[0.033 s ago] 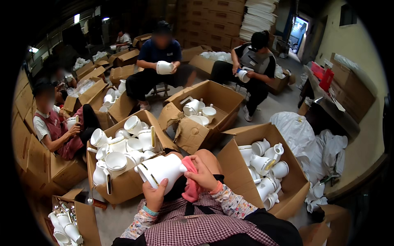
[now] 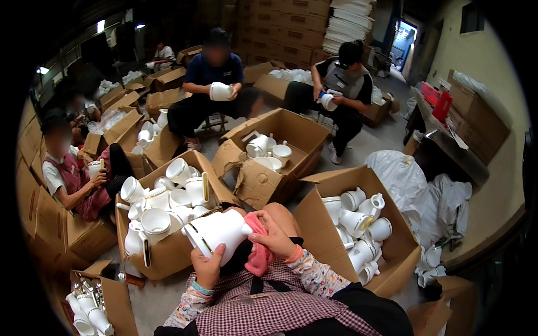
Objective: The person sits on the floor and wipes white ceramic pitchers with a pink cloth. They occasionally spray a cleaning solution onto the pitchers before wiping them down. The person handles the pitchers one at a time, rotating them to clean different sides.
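My left hand [image 2: 208, 263] grips a white ceramic vessel [image 2: 216, 232] by its wide, banded lower end, which is tipped toward the left over my lap. My right hand [image 2: 266, 235] is closed on a pink cloth [image 2: 259, 257] held against the small white knob or spout at the vessel's right end. A checked apron [image 2: 291, 313] covers my lap beneath them.
Cardboard boxes of white ceramic pieces stand ahead-left [image 2: 138, 260], ahead-right [image 2: 305, 224], centre [image 2: 302, 129] and lower left [image 2: 117, 297]. Three seated people [image 2: 207, 73], [image 2: 350, 84], [image 2: 67, 179] handle similar pieces; others are farther back. Plastic sacks [image 2: 392, 173] and a bench [image 2: 451, 157] are at the right.
The whole view has shifted slightly. My hands, the white vessel and the pink cloth look almost the same as in the earlier frame.
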A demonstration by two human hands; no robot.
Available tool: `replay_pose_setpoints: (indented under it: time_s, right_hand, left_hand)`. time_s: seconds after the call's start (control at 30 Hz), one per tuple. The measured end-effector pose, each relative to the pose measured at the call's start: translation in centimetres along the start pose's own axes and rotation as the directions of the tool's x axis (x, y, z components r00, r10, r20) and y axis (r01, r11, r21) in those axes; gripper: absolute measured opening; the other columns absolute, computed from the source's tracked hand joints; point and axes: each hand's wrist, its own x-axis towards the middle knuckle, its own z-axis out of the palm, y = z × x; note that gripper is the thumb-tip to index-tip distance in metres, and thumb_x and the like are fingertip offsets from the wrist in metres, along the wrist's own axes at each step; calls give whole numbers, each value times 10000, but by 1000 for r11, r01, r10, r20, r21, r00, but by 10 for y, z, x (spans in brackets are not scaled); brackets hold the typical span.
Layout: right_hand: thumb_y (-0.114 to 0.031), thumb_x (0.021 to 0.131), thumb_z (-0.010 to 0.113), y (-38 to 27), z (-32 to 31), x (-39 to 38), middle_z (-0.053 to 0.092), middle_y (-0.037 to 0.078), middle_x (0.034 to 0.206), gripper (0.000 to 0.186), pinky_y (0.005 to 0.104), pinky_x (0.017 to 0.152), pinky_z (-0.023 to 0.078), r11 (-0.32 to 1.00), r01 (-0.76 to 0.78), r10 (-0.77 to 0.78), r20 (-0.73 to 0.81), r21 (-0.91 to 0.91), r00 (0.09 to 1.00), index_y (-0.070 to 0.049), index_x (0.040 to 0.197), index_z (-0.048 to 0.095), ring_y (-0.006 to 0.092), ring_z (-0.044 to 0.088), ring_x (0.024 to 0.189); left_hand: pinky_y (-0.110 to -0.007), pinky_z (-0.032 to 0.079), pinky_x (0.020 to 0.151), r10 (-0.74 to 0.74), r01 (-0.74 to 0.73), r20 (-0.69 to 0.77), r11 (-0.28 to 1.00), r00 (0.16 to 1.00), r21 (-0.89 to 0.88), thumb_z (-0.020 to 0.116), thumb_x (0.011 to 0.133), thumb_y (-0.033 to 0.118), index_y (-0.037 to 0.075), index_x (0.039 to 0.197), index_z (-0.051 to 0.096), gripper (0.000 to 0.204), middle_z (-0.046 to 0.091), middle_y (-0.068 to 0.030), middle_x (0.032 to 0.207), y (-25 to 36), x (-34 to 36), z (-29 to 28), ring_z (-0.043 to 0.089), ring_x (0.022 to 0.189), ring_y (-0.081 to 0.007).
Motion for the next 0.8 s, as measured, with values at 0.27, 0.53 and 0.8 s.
replay_pose_setpoints:
  time_s: [0.27, 0.53, 0.8]
  right_hand:
    - [-44, 776, 705, 8, 4, 1, 665, 102, 879, 322, 280, 640, 526, 779, 242, -393, -149, -578, 907, -19, 1053, 543, 191, 675, 748]
    - [-53, 787, 720, -9, 17, -13, 651, 82, 926, 269, 270, 768, 510, 740, 278, -447, -139, -612, 884, -6, 1008, 574, 168, 650, 864]
    - [-32, 870, 635, -23, -8, -14, 640, 47, 972, 220, 238, 797, 504, 975, 176, -193, -122, -137, 974, -2, 1082, 582, 114, 616, 895]
  left_hand:
    - [-285, 494, 712, 54, -51, -58, 997, 997, 57, 699, 853, 157, -75, 986, 642, 273, 681, -86, 871, 4, 0, 5, 619, 779, -142]
    - [-332, 501, 681, 285, -252, -53, 910, 957, 329, 709, 824, 164, -78, 951, 637, 283, 681, -159, 795, 27, 8, 5, 661, 726, -223]
    - [-351, 491, 850, 51, -90, -319, 990, 946, -108, 588, 930, 116, -69, 1185, 551, 318, 646, -111, 1105, 4, 31, -42, 634, 953, -263]
